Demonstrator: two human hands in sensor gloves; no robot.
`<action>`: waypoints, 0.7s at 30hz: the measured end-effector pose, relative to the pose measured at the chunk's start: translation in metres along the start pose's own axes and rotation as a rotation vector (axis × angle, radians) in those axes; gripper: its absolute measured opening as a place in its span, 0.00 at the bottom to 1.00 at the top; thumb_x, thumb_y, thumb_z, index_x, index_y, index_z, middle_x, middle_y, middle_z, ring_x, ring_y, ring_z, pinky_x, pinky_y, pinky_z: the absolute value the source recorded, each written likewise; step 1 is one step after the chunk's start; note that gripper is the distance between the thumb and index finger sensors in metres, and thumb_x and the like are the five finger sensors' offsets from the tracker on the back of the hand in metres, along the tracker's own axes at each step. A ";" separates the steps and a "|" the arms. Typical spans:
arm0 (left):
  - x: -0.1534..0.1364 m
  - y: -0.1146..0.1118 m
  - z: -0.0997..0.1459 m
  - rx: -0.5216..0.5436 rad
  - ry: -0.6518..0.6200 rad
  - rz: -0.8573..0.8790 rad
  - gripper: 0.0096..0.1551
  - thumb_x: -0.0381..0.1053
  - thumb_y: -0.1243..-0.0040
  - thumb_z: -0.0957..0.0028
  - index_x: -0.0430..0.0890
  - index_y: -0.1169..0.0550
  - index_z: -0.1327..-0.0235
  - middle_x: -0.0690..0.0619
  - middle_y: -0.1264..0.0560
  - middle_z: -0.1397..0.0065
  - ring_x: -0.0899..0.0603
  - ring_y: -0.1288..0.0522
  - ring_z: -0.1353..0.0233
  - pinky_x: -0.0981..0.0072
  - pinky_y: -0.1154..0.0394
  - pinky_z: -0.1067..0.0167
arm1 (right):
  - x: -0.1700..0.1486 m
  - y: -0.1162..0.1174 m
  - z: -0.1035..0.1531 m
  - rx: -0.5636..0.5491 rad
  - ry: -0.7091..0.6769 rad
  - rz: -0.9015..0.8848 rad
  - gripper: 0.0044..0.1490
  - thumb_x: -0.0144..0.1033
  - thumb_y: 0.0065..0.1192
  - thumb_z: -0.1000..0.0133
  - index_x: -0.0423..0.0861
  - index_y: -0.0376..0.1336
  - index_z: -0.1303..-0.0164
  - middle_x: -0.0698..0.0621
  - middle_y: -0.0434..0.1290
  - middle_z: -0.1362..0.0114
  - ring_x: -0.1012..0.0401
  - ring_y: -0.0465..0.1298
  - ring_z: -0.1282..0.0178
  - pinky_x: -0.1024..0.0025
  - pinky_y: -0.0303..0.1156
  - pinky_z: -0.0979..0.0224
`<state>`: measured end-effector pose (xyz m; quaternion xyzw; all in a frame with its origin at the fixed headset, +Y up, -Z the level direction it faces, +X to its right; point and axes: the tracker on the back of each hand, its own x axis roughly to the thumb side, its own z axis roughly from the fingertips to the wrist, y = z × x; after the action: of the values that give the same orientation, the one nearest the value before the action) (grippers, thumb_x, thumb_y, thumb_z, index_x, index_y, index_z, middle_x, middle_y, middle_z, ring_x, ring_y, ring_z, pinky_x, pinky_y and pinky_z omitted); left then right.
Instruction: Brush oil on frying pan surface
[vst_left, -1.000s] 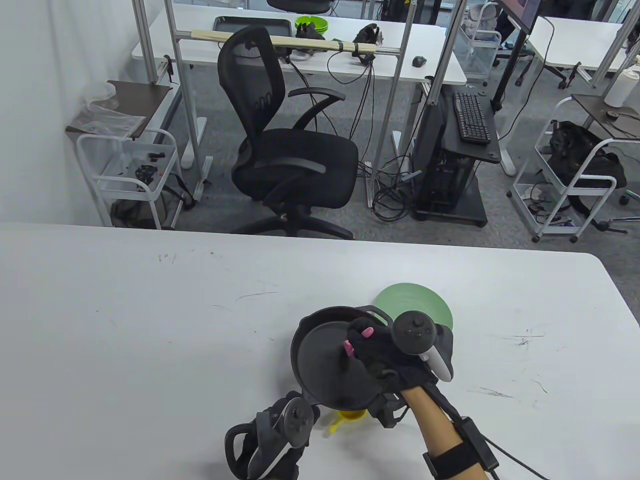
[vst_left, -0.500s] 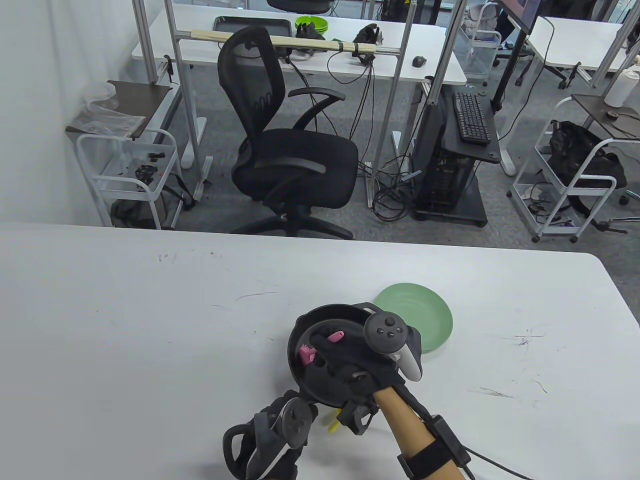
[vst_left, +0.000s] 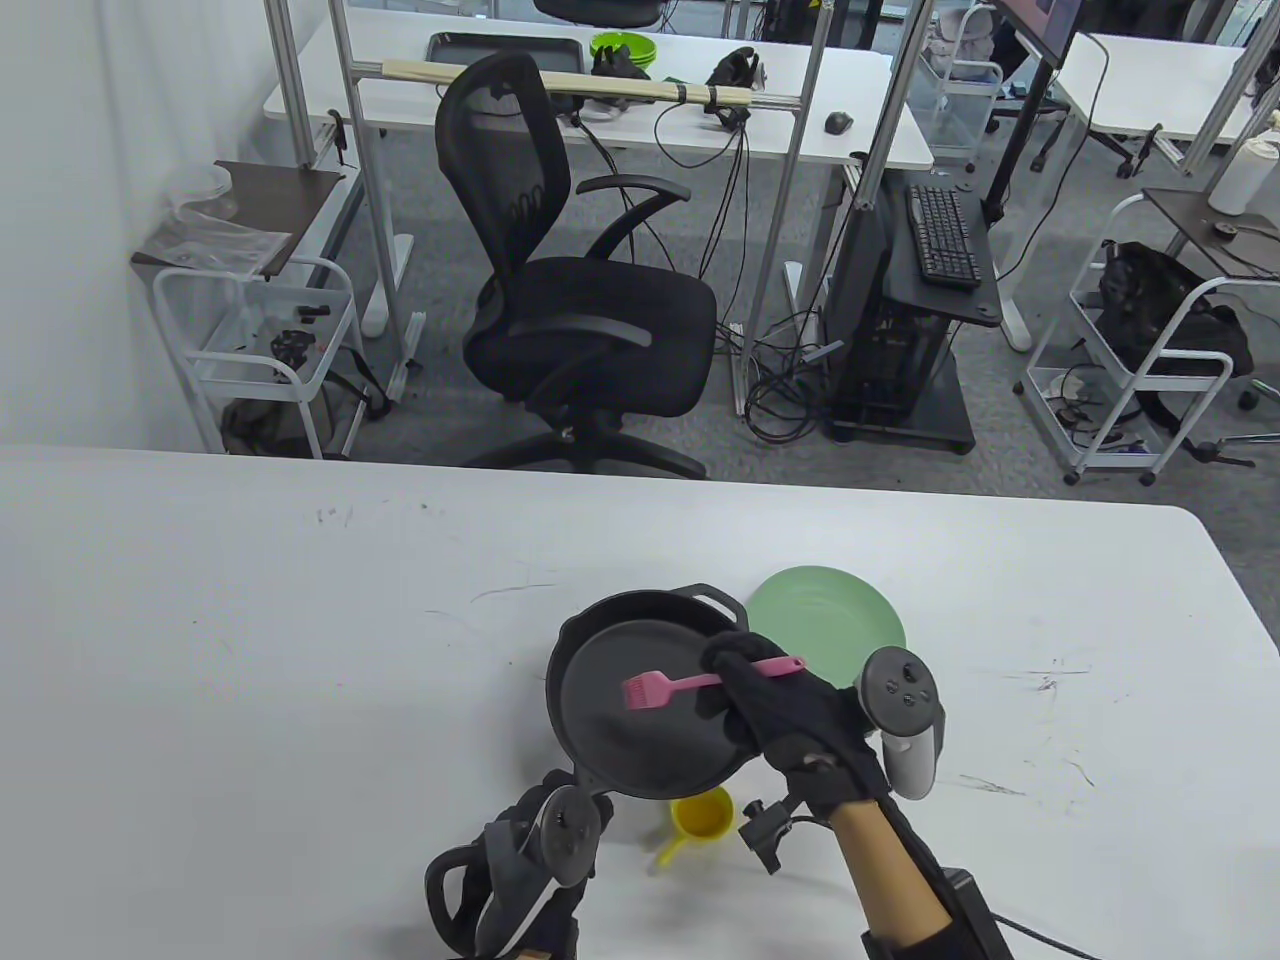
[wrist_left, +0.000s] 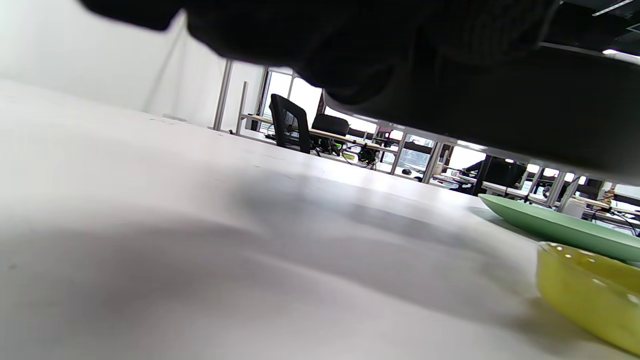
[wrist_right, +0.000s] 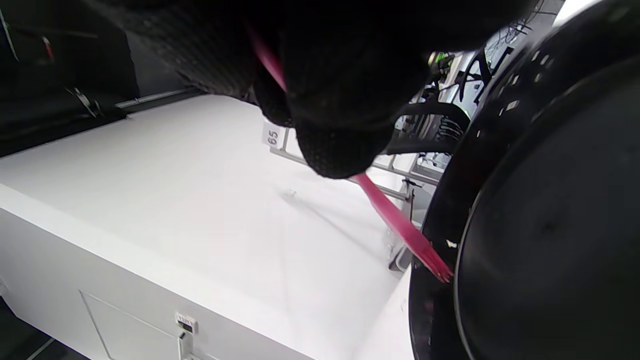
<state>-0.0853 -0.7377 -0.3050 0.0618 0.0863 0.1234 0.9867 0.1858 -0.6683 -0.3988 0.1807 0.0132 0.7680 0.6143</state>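
Two hands in view. My right hand (vst_left: 790, 720) pinches the handle of the pink brush (vst_left: 690, 686), fingers curled round it; the bristle head sits over the inner surface of the frying pan (vst_left: 640, 715), toward its left half, and the free handle end sticks out to the right past my fingers. In the right wrist view the brush (wrist_right: 400, 225) runs down from under the glove to the pan (wrist_right: 550, 225), bristles at the pan's rim or inner wall; I cannot tell whether they touch the floor of the pan.

The pan is on the white counter (vst_left: 250, 650), tilted in the left wrist view, with its underside raised over the counter (wrist_left: 150, 225). My left hand (vst_left: 520, 870) is at the pan's near left edge, where the handle would be; the tracker hides the fingers, so I cannot tell its grip.

Green plate (vst_left: 840, 620) lies just behind and right of the pan. Yellow cup (vst_left: 700, 818) stands just beside the pan's near rim, between my two hands.
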 end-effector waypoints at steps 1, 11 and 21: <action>-0.001 0.000 -0.001 -0.001 0.005 -0.001 0.35 0.67 0.42 0.48 0.42 0.19 0.41 0.55 0.15 0.64 0.52 0.18 0.72 0.59 0.19 0.72 | -0.001 -0.005 0.005 -0.013 -0.004 -0.010 0.26 0.50 0.59 0.33 0.47 0.66 0.31 0.39 0.82 0.48 0.61 0.80 0.67 0.74 0.78 0.66; -0.011 -0.003 -0.007 -0.008 0.055 -0.016 0.35 0.67 0.42 0.48 0.42 0.19 0.41 0.55 0.15 0.64 0.52 0.18 0.72 0.59 0.19 0.72 | -0.041 -0.045 0.033 -0.148 0.028 -0.081 0.25 0.51 0.59 0.33 0.45 0.69 0.36 0.41 0.83 0.56 0.65 0.79 0.72 0.77 0.77 0.72; -0.015 -0.008 -0.009 -0.011 0.077 -0.073 0.35 0.66 0.41 0.48 0.42 0.19 0.41 0.55 0.15 0.64 0.51 0.18 0.72 0.59 0.19 0.72 | -0.072 -0.031 0.033 -0.011 0.140 0.061 0.25 0.51 0.59 0.33 0.45 0.69 0.37 0.41 0.83 0.58 0.65 0.79 0.73 0.77 0.77 0.73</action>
<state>-0.0995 -0.7479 -0.3123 0.0482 0.1255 0.0900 0.9868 0.2374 -0.7351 -0.3945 0.1235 0.0462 0.7972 0.5892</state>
